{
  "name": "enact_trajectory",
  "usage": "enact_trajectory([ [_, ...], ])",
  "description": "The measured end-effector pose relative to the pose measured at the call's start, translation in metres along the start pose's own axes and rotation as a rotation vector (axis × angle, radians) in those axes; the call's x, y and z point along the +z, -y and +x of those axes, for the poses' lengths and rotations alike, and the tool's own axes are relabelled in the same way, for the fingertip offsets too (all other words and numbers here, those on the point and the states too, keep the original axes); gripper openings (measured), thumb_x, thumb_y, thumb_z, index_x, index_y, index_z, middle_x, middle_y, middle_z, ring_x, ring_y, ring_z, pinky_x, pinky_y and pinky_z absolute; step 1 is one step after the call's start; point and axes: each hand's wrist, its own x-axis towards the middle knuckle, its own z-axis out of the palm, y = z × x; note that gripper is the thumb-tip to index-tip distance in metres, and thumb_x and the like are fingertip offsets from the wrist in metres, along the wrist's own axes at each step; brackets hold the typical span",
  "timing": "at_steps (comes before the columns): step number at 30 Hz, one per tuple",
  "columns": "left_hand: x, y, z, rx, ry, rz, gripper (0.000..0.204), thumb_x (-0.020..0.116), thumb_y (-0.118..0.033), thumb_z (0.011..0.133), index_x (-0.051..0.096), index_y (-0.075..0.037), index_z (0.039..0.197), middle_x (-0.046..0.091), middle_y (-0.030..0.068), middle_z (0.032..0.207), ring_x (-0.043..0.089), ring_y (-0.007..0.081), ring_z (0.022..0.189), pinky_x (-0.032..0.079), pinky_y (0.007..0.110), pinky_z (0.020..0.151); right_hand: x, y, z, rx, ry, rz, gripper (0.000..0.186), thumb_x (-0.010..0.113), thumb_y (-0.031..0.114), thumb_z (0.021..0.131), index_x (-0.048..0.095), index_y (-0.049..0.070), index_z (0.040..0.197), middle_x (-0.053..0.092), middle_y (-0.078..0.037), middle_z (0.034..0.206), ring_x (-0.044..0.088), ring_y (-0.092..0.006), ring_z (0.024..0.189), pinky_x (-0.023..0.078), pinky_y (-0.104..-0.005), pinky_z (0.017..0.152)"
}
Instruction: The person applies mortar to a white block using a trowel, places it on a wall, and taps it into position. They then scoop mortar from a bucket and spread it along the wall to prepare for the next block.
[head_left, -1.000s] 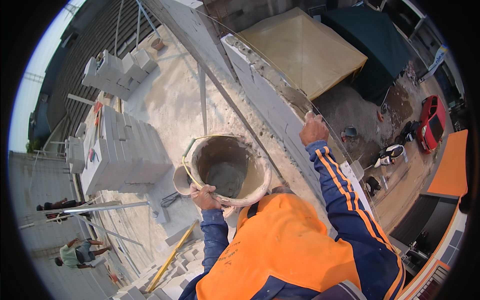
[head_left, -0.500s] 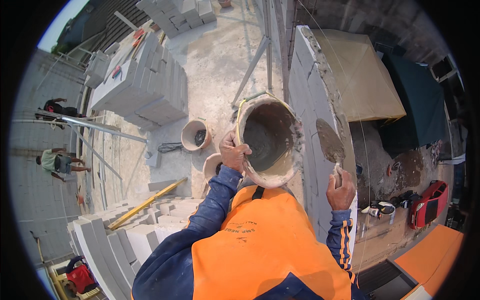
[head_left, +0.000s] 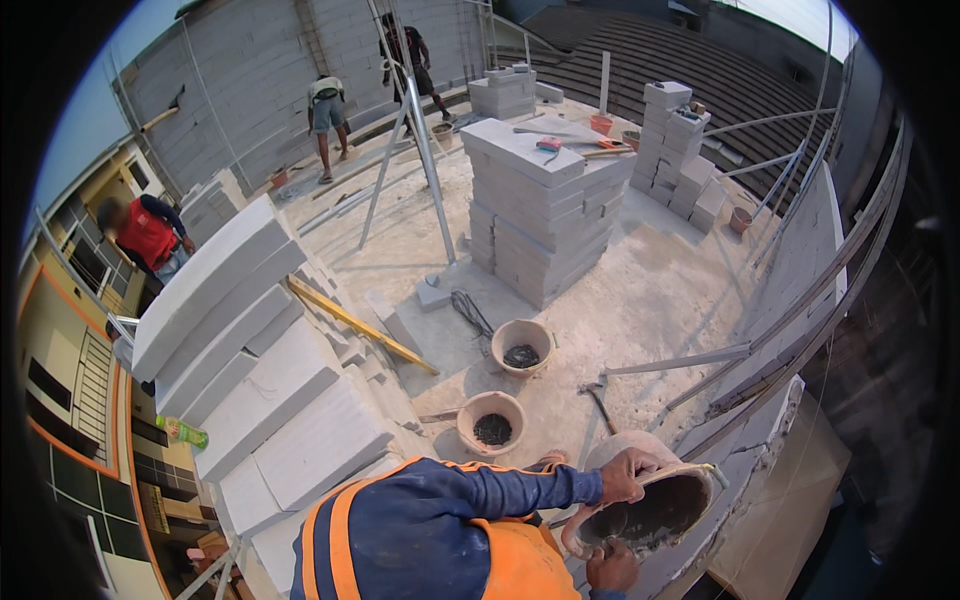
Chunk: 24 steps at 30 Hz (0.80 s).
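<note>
My left hand (head_left: 628,475) grips the rim of a pale, mortar-smeared bucket (head_left: 618,453), which leans with its mouth towards me. Grey wet mortar (head_left: 665,508) shows inside. At the near side of the mouth, my right hand (head_left: 612,568) is closed around the handle of a trowel (head_left: 612,521); its blade is down inside the bucket and hard to make out against the mortar. Just right of the bucket runs a low wall of pale blocks (head_left: 738,497).
Two more buckets (head_left: 491,424) (head_left: 523,347) stand left of mine, with a hammer (head_left: 598,405) on the floor nearby. Block stacks (head_left: 290,425) (head_left: 540,215) rise left and beyond, one bearing a yellow level (head_left: 360,325). Metal braces (head_left: 680,358) cross at right. Several people work farther off.
The view has swung left and up. My right hand has brought the trowel from above the wall into the bucket. My left hand keeps its hold on the rim, and the bucket now leans.
</note>
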Motion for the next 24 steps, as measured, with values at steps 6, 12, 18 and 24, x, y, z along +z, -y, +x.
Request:
enact_trajectory([
  [6, -0.005, 0.002, 0.008, -0.130, -0.104, -0.056, 0.047, 0.059, 0.001, 0.057, 0.071, -0.002, 0.103, 0.037, -0.0073, 0.061, 0.041, 0.0055, 0.054, 0.038, 0.024, 0.048, -0.011, -0.001, 0.000, 0.294, 0.153, 0.790, 0.038, 0.071, 0.018, 0.082, 0.068, -0.005, 0.113, 0.070, -0.014, 0.080, 0.066, -0.0193, 0.061, 0.053, -0.0333, 0.057],
  [12, -0.017, 0.005, 0.016, -0.137, -0.253, -0.201, 0.026, 0.064, 0.006, 0.060, 0.044, -0.010, 0.064, 0.048, -0.0026, 0.060, 0.045, 0.0070, 0.048, 0.044, 0.025, 0.045, -0.029, -0.011, -0.018, 0.329, 0.073, 0.972, 0.031, 0.067, 0.018, 0.090, 0.068, -0.007, 0.108, 0.067, -0.006, 0.076, 0.058, -0.0096, 0.058, 0.048, -0.0270, 0.054],
  [18, -0.018, 0.012, 0.018, -0.189, -0.316, -0.332, 0.027, 0.060, 0.012, 0.060, 0.052, -0.009, 0.075, 0.057, -0.0001, 0.069, 0.053, 0.0084, 0.053, 0.048, 0.024, 0.049, -0.038, -0.024, -0.031, 0.389, -0.033, 0.924, 0.035, 0.070, 0.020, 0.089, 0.067, -0.005, 0.112, 0.069, -0.008, 0.080, 0.061, -0.0128, 0.060, 0.049, -0.0279, 0.058],
  [24, -0.024, 0.017, 0.016, -0.143, -0.344, -0.281, 0.025, 0.057, 0.012, 0.061, 0.049, -0.009, 0.072, 0.056, 0.0008, 0.066, 0.051, 0.0096, 0.051, 0.047, 0.023, 0.051, -0.051, -0.034, -0.054, 0.547, -0.176, 1.318, 0.036, 0.065, 0.022, 0.091, 0.066, -0.004, 0.116, 0.067, -0.006, 0.087, 0.059, -0.0103, 0.067, 0.050, -0.0256, 0.061],
])
